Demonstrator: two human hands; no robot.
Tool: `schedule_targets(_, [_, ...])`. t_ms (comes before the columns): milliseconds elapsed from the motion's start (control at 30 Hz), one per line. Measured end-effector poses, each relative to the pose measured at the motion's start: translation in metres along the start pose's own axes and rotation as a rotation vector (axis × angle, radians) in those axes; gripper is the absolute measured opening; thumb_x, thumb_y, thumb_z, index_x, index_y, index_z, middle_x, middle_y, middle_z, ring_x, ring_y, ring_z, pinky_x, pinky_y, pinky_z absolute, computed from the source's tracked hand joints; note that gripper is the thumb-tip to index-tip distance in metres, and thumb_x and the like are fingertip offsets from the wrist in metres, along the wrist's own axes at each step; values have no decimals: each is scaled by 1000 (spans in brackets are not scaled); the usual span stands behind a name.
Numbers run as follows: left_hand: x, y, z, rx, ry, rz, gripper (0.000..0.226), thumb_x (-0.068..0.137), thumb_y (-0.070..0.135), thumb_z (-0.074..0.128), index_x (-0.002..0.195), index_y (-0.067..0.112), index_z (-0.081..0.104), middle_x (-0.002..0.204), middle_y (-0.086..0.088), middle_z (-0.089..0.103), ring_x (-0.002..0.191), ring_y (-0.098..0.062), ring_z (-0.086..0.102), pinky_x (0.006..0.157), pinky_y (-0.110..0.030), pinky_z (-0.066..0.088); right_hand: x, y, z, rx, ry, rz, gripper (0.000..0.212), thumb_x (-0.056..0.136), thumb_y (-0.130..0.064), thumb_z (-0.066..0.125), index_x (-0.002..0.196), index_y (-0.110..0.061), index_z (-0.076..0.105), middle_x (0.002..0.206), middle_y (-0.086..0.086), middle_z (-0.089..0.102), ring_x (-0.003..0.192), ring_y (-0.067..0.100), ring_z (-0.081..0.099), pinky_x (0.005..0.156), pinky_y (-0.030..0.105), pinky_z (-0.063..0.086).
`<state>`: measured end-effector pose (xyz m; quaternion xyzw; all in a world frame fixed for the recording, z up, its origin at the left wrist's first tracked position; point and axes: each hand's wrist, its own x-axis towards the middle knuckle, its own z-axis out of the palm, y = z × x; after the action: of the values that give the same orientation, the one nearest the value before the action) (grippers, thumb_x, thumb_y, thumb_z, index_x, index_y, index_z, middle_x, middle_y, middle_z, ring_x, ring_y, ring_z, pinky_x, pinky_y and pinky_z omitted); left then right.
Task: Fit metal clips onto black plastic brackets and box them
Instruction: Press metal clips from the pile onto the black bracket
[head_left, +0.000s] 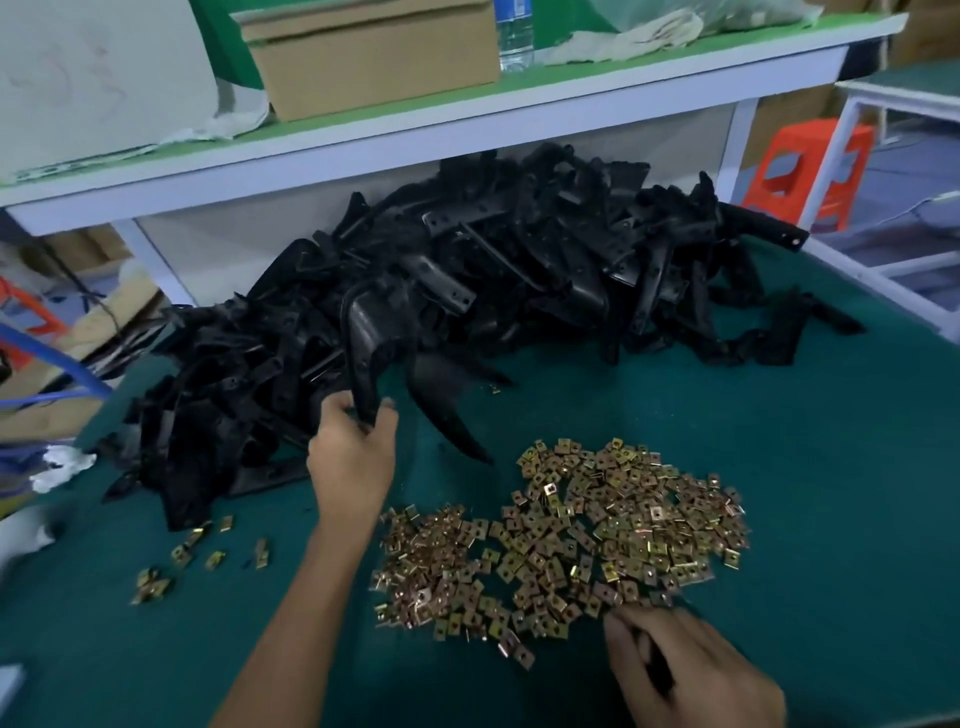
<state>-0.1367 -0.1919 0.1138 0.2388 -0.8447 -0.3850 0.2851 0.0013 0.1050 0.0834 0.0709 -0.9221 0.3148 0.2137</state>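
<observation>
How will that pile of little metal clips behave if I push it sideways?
The metal clips lie loose and flat, so they would probably scatter rather than roll. Each looks small and thin, likely light but fiddly to pinch.

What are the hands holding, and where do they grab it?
The left hand grips a black bracket by its lower end. The right hand touches the clip pile; too blurred to tell if it holds one.

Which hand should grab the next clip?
Right. The right hand lies at the near edge of the clip pile, fingertips by the clips; the left hand grips a black bracket.
</observation>
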Motion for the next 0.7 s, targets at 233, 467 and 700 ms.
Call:
schedule_targets(233, [16,-4,-35,-115,18,-179,53,94,53,63,108,3,53,88,-21,67,86,-39,68,80,-51,57,-6,1,3,-12,-89,52,8,84,-34,78,92,-36,77,67,-18,58,63,4,60,48,23,45])
schedule_targets(467, [-85,30,-57,-152,-173,22,53,84,77,53,109,30,58,66,5,66,54,-8,62,51,-29,49,-6,1,-2,75,-146,119,22,96,-44,54,108,-39,71,92,-19,63,89,8,62,61,31,49])
schedule_targets(700, [-168,70,-51,-122,-434,196,41,87,72,56,111,39,54,77,15,71,66,-2,66,56,-24,50,3,-28,-11,554,-258,152,64,82,-86,47,135,-49,53,133,-32,53,123,-4,52,91,16,44])
